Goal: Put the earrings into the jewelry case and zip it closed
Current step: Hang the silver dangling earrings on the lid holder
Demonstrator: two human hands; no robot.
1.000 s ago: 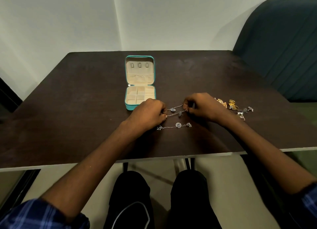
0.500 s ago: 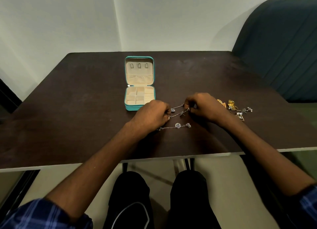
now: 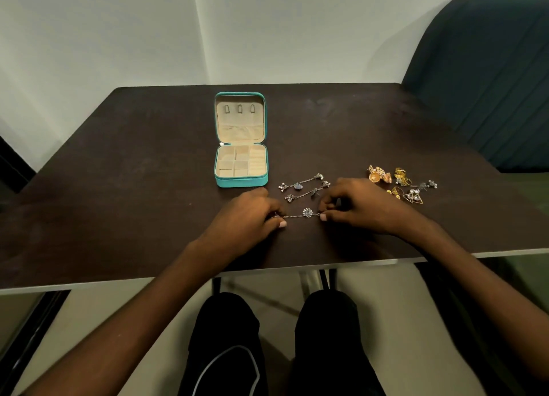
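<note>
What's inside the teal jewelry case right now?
The jewelry case lies open; its beige compartments look empty, with no earrings in them. The lid pocket hides whatever might sit behind it, and the near wall covers the front compartment floors.

Bare table [image 3: 133,164] left of open jewelry case [image 3: 240,182].

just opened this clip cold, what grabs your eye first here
Both hands meet at the near middle of the dark table: the left hand and right hand each pinch an end of a silver chain earring stretched between them. Behind them sits the teal jewelry case, lid open, compartments bare. A heap of gold earrings lies to the right.
</note>
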